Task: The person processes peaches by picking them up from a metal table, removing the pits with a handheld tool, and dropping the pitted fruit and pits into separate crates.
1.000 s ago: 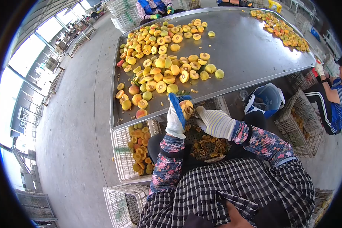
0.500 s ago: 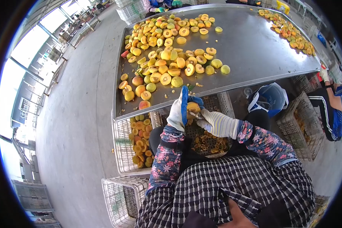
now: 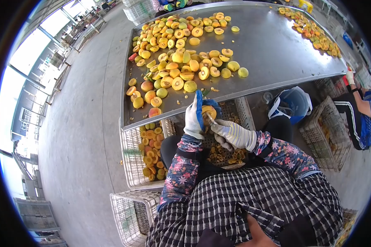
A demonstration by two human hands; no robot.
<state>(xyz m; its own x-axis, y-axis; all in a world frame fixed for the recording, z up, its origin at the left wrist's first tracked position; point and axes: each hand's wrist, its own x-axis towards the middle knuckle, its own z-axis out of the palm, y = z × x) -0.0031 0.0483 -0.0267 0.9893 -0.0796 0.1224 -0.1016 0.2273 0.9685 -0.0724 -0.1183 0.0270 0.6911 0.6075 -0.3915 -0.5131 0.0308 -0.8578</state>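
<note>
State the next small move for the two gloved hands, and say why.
Probably a short scoop with the tool in the right hand, to lift the stone out of the fruit half gripped by the left hand. The tool's tip sits at the cut face, and the crate beneath holds dark cored-out bits.

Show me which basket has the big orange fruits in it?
The side crate left of the left hand, under the table edge. The middle crate below that hand holds small brown bits.

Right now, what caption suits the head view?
Left hand holds a fruit half; right hand works a tool into it.
</note>
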